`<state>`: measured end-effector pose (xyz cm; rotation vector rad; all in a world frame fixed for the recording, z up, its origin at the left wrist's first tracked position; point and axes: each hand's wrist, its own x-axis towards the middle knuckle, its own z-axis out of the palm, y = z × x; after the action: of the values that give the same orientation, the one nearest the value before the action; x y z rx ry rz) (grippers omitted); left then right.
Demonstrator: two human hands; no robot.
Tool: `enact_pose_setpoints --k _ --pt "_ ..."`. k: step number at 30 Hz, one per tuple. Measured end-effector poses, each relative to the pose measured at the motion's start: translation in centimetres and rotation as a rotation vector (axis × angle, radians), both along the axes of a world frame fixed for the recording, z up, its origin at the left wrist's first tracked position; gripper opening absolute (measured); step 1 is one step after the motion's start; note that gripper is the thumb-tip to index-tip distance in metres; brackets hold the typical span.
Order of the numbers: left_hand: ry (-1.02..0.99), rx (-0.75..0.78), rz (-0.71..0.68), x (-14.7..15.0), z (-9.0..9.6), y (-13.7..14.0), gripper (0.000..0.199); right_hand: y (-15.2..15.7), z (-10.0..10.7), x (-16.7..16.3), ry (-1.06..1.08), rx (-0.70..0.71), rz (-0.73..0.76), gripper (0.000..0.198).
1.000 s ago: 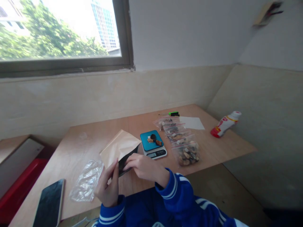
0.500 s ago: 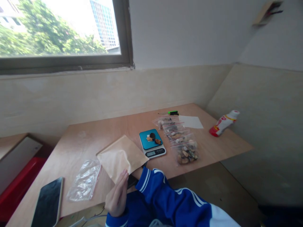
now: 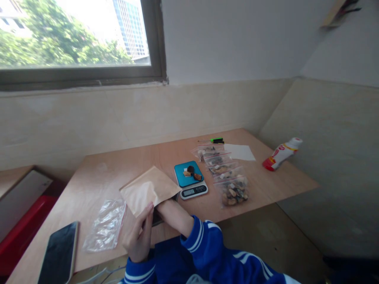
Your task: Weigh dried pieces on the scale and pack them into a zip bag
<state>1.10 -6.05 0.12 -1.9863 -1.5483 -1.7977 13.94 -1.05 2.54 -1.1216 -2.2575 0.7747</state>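
The left hand grips the near open edge of a tan kraft-paper pouch with a dark lining, fingers curled over the front face of the pouch. The right hand is inside the pouch mouth and hidden by the paper, so whether it is clenched or released cannot be told; only the bare right forearm and the blue sleeve with white stripes show. The pouch is tilted, its far corner raised above the light wooden worktop, and it sits just left of a small digital scale with a teal platform.

A few small brown and dark pieces lie on the scale platform. To the right of the scale, a row of clear zip bags with red seal strips holds mixed brown and dark pieces; the nearest bag is the fullest. Beyond the row lie a white sheet of paper and a green-and-black tool. A white bottle with a red label lies on its side near the right edge of the worktop.

Left of the pouch, an empty crumpled clear plastic bag lies flat, and a black smartphone rests face up near the front left corner
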Motion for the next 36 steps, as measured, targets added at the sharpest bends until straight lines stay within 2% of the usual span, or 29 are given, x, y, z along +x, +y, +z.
enact_pose_setpoints --k 3,5,8,11,14,17,20,25,28,32,36 --pt "-0.041 -0.089 0.034 -0.4 0.2 0.7 0.023 0.0 0.5 0.8 -0.139 0.077 0.078 0.023" --pt "-0.083 -0.139 0.077 -0.5 0.4 1.2 0.022 0.1 1.3 1.5 -0.124 0.137 0.102 0.021" --pt "-0.198 -0.195 0.098 -0.4 1.2 1.8 0.021 0.3 2.9 2.7 0.048 0.149 0.100 0.020" --pt "-0.296 -0.226 0.088 0.0 2.2 2.3 0.021 0.5 4.3 4.4 0.295 0.075 0.073 0.019" --pt "-0.339 -0.228 0.131 0.3 2.9 2.5 0.020 0.9 4.6 7.0 0.444 0.003 0.006 0.017" --pt "-0.359 -0.227 0.143 0.4 3.1 2.5 0.020 1.7 3.6 9.7 0.434 -0.003 -0.165 0.015" --pt "-0.348 -0.224 0.128 0.4 2.9 2.6 0.020 3.0 1.5 11.3 0.317 0.020 -0.304 0.015" --pt "-0.343 -0.228 0.096 0.2 2.3 2.7 0.021 5.2 -2.5 10.8 -0.010 0.070 -0.370 0.018" --pt "-0.337 -0.236 0.100 -0.1 2.2 2.6 0.021 6.0 -4.2 10.3 -0.140 0.098 -0.411 0.019" --pt "-0.341 -0.234 0.121 -0.4 2.3 2.6 0.021 6.0 -4.6 11.1 -0.087 0.119 -0.410 0.027" --pt "-0.351 -0.229 0.106 -0.4 2.0 2.7 0.020 6.5 -3.0 12.2 0.079 0.097 -0.406 0.027"
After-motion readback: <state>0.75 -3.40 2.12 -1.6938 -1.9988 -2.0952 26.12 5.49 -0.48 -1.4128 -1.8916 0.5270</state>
